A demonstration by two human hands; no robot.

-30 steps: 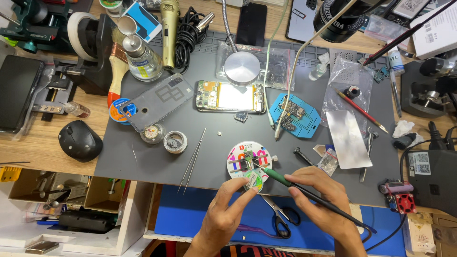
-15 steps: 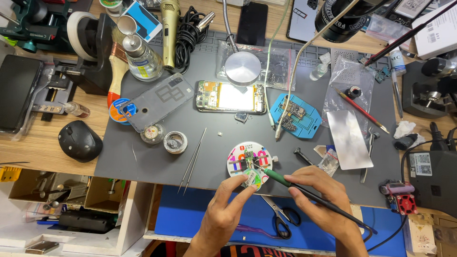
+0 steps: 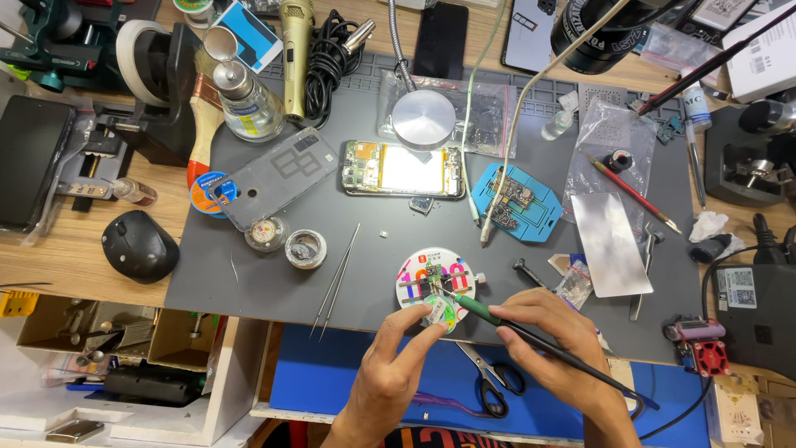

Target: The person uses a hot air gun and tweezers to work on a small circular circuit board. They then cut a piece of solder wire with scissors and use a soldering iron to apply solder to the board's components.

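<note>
My left hand (image 3: pixel 396 358) pinches the near rim of a round white holder disc (image 3: pixel 437 282) that clamps a small circuit part on the grey work mat (image 3: pixel 365 257). A green-gripped soldering iron (image 3: pixel 531 336) sits in my right hand (image 3: pixel 557 336), held like a pen. Its tip touches the small part near the disc's middle. The iron's black cord runs off to the lower right.
Tweezers (image 3: pixel 336 282) lie left of the disc, scissors (image 3: pixel 489 380) below it. An opened phone (image 3: pixel 404 170), a blue board holder (image 3: pixel 518 202), a metal plate (image 3: pixel 612 245), two small tins (image 3: pixel 286 241), a computer mouse (image 3: pixel 138 246) and a bottle (image 3: pixel 246 104) stand around.
My left hand's fingers shifted slightly on the disc's rim. The iron's tip stays on the part.
</note>
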